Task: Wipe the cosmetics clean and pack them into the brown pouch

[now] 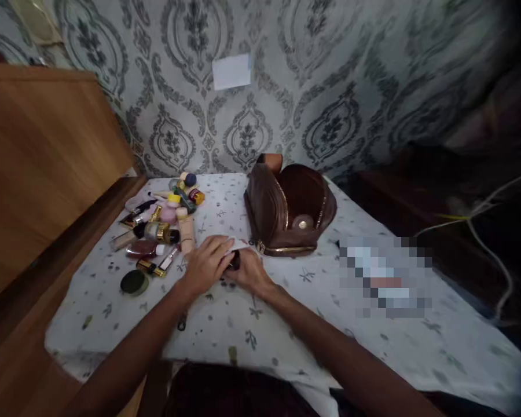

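Observation:
Both hands meet over the table, just in front of a brown handbag [264, 214]. My right hand [252, 272] is closed around a small dark item [234, 260], mostly covered by the fingers, so its kind cannot be made out. My left hand [206, 260] has its fingers bent against the same spot, close to a whitish patch [239, 244] that may be a tissue or the tablecloth. The handbag stands unzipped, its dark red-brown inside showing. To the left lie several cosmetics, among them a beige tube [187, 234], a reddish bottle [143, 249] and a round dark-lidded jar [134, 282].
A patterned white cloth covers the table [286, 330]. A wooden cabinet [47, 162] borders the left side, and a patterned wall [252, 127] rises behind. On the right lies a pixelated flat object [384, 278]. A pale cable [481, 214] hangs beyond the right edge.

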`<state>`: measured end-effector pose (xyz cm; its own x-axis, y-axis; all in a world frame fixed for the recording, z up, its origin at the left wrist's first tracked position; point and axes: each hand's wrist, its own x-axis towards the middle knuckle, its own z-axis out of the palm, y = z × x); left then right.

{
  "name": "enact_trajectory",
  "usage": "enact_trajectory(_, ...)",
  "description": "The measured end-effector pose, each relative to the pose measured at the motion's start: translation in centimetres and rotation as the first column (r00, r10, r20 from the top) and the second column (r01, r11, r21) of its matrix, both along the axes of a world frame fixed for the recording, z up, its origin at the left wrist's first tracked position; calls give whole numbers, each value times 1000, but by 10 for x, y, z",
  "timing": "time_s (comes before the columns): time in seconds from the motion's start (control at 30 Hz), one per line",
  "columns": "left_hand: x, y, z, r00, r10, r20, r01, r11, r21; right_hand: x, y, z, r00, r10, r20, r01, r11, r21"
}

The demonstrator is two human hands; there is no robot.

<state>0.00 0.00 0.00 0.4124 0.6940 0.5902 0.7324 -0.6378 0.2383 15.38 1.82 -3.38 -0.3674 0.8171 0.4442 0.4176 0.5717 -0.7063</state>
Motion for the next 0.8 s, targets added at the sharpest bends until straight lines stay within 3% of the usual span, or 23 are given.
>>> enact_trajectory(0.1, -3, 5, 4, 994, 102, 43, -94, 981, -170, 3, -4, -2, 999, 26, -26, -26, 999, 22)
enact_trajectory(0.2, -6, 7, 7, 984, 158, 85, -120, 930, -349, 4, -5, -2, 998, 35, -44, -33, 999, 41)
enact_trajectory(0.37, -7, 5, 11, 959, 238, 157, -121, 839, -531, 2, -5, 2, 994, -79, -74, 81, 996, 26)
enact_trajectory(0.57, -5, 4, 9, 941, 289, 174, -145, 813, -564, 1, -8, 5, 982, -189, 18, 189, 982, 9)
enact_trajectory(0.8, -5, 3, -5, 914, 319, 252, -196, 888, -415, -2, -10, 11, 907, -298, 298, 282, 954, 99)
